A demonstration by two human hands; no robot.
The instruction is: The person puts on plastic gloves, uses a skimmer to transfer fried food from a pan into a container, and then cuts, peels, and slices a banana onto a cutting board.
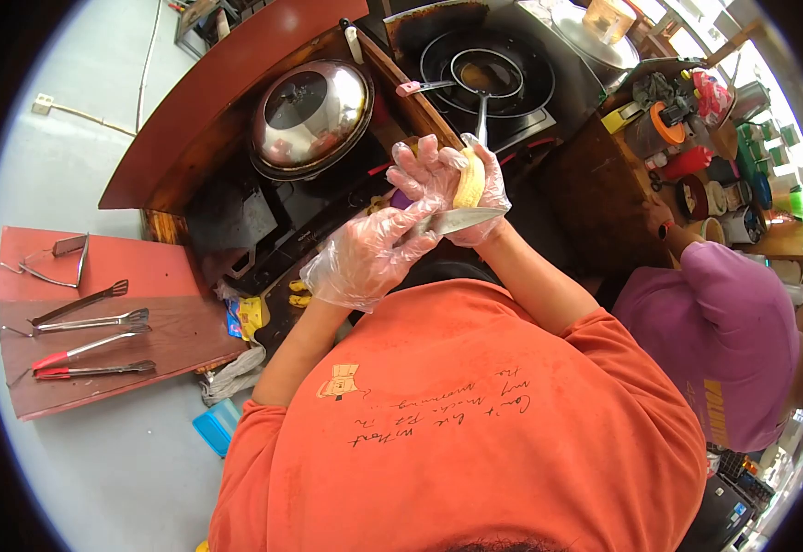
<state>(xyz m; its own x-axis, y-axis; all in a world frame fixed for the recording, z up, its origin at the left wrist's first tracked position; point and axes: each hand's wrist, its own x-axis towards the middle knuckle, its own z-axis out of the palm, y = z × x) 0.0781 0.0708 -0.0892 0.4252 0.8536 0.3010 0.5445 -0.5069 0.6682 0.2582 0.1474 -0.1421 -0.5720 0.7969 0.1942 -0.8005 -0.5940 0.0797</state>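
My left hand (374, 250), in a clear plastic glove, is closed around the handle of a knife (465, 220). The blade points right and lies across the lower part of my right palm, just below a peeled banana (470, 179). My right hand (492, 198), gloved the same way, is turned palm up and cups the banana, fingers curled up on its left side. The knife's handle is mostly hidden by my left fingers. Yellow pieces that look like banana peel (299, 294) lie below my left wrist.
Ahead stand a lidded pan (312, 120) and a dark wok (538, 78) with a strainer (486, 74). Several tongs (93, 322) lie on a red-brown board at left. A person in purple (714, 322) is at right, beside a wooden counter crowded with containers.
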